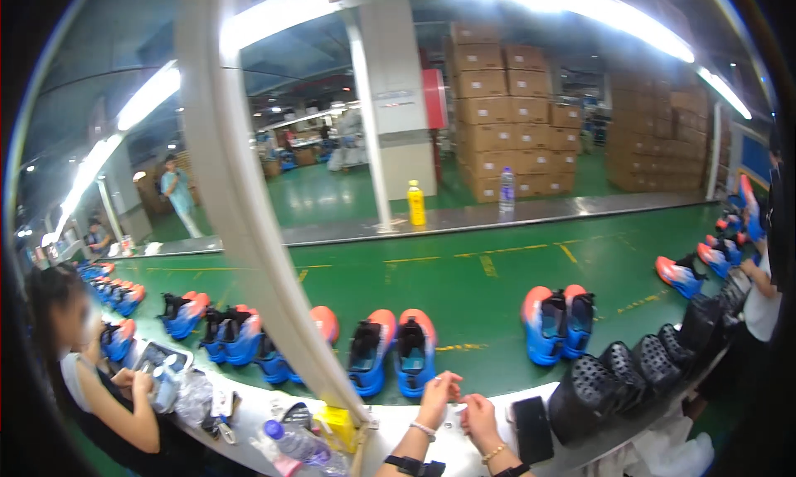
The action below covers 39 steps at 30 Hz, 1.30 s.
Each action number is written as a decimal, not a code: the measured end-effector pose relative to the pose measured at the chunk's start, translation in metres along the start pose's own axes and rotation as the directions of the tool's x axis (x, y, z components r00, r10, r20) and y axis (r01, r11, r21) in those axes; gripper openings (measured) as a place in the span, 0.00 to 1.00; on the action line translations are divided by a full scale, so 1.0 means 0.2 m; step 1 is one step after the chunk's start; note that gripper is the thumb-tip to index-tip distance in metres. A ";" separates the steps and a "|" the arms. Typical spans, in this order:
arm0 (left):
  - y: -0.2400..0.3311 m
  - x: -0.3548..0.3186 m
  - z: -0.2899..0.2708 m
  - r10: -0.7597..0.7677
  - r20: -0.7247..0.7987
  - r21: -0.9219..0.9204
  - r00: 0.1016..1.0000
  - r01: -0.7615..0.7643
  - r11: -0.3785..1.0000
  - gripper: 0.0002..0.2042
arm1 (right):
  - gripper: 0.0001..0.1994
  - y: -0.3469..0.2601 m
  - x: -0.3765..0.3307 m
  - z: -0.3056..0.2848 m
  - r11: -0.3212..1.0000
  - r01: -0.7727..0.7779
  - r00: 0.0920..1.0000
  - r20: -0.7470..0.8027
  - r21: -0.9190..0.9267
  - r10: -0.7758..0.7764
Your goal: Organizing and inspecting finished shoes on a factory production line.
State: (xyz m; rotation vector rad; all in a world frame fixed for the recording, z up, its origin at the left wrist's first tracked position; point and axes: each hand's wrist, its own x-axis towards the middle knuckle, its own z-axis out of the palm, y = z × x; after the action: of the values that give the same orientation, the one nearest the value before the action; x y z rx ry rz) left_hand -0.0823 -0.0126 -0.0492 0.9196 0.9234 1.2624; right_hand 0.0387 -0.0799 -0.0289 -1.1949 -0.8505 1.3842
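black phone (532,430) (smooth, rectangular) near the right hand (478,417)

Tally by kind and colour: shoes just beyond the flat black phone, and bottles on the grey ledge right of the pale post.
Orange-toed blue shoes: 2
Yellow plastic bottle: 1
Clear purple-capped bottle: 1
Total: 4

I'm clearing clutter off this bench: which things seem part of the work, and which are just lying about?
Likely part of the work:
blue-and-coral shoe pair just beyond the left hand
second shoe pair, farther right

Seemingly just lying about:
black phone-like slab beside the right hand
purple-capped bottle, lower left
yellow bottle, far ledge
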 end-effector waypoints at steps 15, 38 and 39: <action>0.06 0.19 -0.23 0.413 -0.224 0.248 0.883 -0.358 0.900 0.13 | 0.13 -0.01 0.02 -0.08 0.905 0.273 0.960 0.157 -0.326 -0.233; 0.25 0.38 1.13 0.307 0.682 0.642 0.664 -0.744 0.185 0.26 | 0.07 -1.21 -0.90 -1.13 0.729 0.471 0.645 -0.369 -0.496 -0.669; 0.24 0.41 1.23 0.196 0.707 0.681 0.680 -0.729 0.071 0.29 | 0.06 -1.21 -0.87 -1.27 0.728 0.424 0.564 -0.471 -0.539 -0.678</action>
State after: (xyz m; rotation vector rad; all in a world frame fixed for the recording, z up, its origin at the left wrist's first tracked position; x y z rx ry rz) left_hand 0.1361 0.0610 0.0794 2.6627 0.9919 0.7639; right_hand 0.3335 -0.2374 0.1737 -1.3883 -0.8870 0.2129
